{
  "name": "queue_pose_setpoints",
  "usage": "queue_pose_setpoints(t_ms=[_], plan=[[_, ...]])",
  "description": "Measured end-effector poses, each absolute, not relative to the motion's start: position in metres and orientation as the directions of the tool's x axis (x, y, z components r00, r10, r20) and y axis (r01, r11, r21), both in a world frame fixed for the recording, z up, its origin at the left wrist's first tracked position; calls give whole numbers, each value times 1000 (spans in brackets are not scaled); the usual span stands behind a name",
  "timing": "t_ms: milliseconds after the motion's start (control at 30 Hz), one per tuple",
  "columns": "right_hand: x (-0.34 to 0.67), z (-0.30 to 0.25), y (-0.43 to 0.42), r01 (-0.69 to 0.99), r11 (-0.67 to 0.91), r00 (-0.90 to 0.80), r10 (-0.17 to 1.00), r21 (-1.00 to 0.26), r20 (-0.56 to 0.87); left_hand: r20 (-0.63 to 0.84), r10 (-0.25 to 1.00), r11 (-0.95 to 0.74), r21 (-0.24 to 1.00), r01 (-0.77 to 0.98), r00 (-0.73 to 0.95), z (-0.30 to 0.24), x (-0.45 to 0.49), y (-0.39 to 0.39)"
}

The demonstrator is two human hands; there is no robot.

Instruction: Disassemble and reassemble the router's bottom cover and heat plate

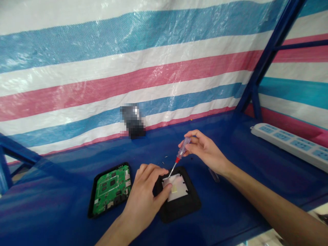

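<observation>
My right hand (202, 148) pinches the clear handle of a small screwdriver (179, 158) with a red collar. Its tip touches the upper left corner of a pale metal plate inside a black square cover (183, 206) lying on the blue bench. My left hand (146, 198) rests on the cover's left edge, fingers curled and pressing it down, thumb on the plate. Left of that hand lies a black case half holding a green circuit board (111, 189).
A few tiny screws (164, 159) lie on the blue bench behind the cover. A white power strip (289, 143) sits at the right. A blurred dark object (133, 121) stands against the striped tarp. Blue frame posts (266, 56) rise at right and left.
</observation>
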State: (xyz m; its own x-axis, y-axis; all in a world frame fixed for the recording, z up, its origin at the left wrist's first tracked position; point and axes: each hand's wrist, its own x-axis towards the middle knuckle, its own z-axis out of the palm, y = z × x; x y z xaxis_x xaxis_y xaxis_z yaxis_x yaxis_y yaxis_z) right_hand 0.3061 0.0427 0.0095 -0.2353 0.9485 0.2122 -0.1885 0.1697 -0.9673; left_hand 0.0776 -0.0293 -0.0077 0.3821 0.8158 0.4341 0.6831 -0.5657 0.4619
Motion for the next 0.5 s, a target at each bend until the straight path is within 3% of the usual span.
queue_pose_setpoints(t_ms=[500], plan=[[305,9,41,-224,150,-269,940,-963,209,443,812,-569,456,684,379,-9,76,-28]])
